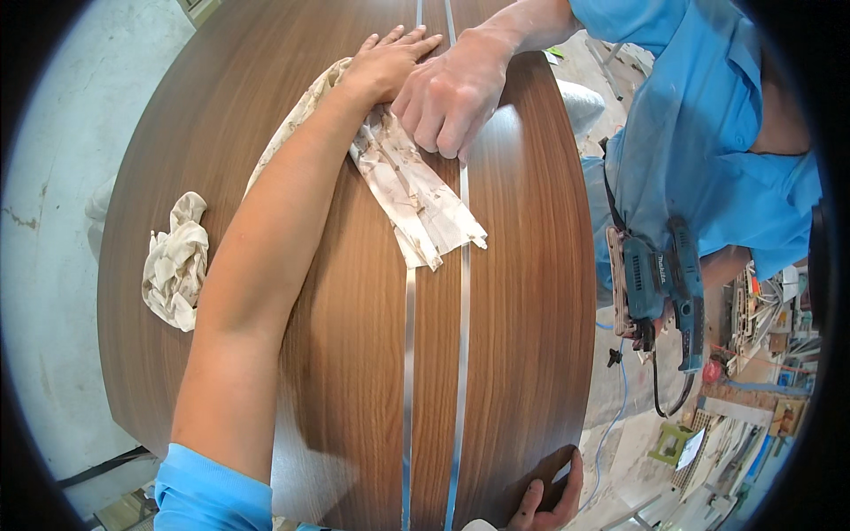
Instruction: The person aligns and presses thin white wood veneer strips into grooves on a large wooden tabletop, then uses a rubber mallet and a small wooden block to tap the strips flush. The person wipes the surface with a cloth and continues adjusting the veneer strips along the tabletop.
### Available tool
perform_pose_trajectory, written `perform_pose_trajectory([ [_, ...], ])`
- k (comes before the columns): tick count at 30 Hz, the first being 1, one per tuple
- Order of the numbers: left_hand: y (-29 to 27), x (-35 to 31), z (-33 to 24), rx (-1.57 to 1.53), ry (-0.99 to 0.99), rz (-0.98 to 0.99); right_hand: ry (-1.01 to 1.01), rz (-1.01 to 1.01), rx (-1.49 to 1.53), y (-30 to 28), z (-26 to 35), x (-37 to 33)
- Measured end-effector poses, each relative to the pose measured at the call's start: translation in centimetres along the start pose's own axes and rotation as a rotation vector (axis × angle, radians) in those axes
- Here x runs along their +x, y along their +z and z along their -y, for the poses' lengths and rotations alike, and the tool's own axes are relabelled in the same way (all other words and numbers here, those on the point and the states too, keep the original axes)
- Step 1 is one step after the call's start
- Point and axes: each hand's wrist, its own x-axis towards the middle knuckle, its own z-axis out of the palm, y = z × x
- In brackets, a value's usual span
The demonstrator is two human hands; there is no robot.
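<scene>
A curved brown wood-grain panel (pixel 354 380) with two silvery inlay strips fills the middle. My left hand (pixel 390 66) lies on it at the far end, fingers spread, over a cream, brown-stained cloth (pixel 416 190). The cloth stretches toward me across the strips. A co-worker's fist (pixel 452 97) presses down beside my left hand and partly overlaps it. At the near right edge of the panel, my right hand (pixel 553 500) rests with thumb and fingers apart. Only part of it shows, and I see nothing held in it.
Left of my forearm lies a crumpled cream cloth (pixel 177 265). The co-worker in a blue shirt (pixel 682 133) stands on the right, with a teal sander (pixel 651 274) and its cord beside the panel. Tools and a green crate (pixel 673 441) clutter the right floor.
</scene>
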Motion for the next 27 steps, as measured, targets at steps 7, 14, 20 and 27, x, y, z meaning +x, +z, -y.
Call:
perform_pose_trajectory([
  [7,0.9,1.7,1.8,-0.102,-0.114,-0.057,-0.017,-0.02,0.002,0.5,0.1,0.4],
  [14,0.5,2.1,3.1,-0.204,-0.075,-0.028,-0.041,-0.043,0.025,1.0,0.2,0.7],
  [20,0.7,1.7,1.8,-0.105,-0.13,-0.102,-0.055,-0.039,0.045,0.8,-0.2,0.8],
  [27,0.3,1.4,1.6,-0.09,-0.144,-0.065,-0.041,-0.046,0.033,1.0,-0.3,0.3],
])
